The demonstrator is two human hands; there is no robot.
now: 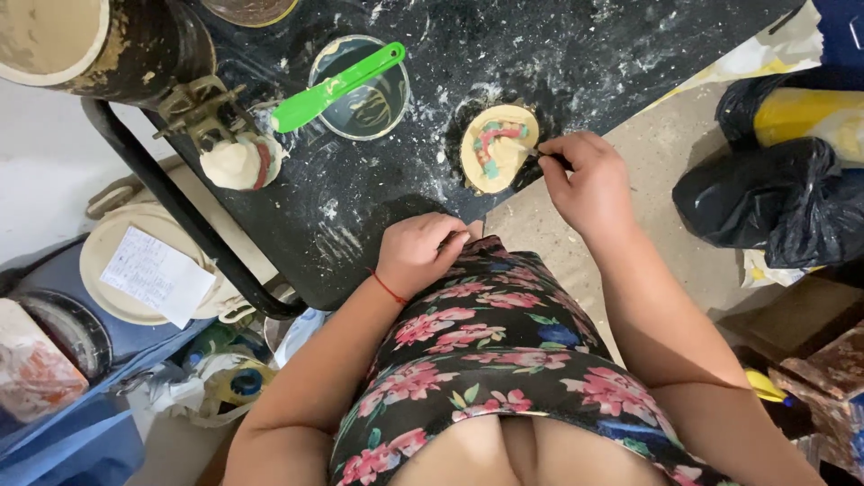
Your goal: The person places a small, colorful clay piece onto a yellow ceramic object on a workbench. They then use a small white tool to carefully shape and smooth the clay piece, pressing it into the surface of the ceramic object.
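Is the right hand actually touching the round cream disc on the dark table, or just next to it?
Touching. In the head view the right hand has its fingertips pinched against the right edge of the round cream disc on the dark table, with no gap showing.

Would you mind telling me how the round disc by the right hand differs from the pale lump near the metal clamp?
The round disc lies flat on the black table, while the pale lump is a rounded mound. The disc carries red and green strips on top; the lump shows only a reddish streak at its side. The right hand touches the disc's edge; the lump sits beside the metal clamp, away from both hands. Both are cream-coloured.
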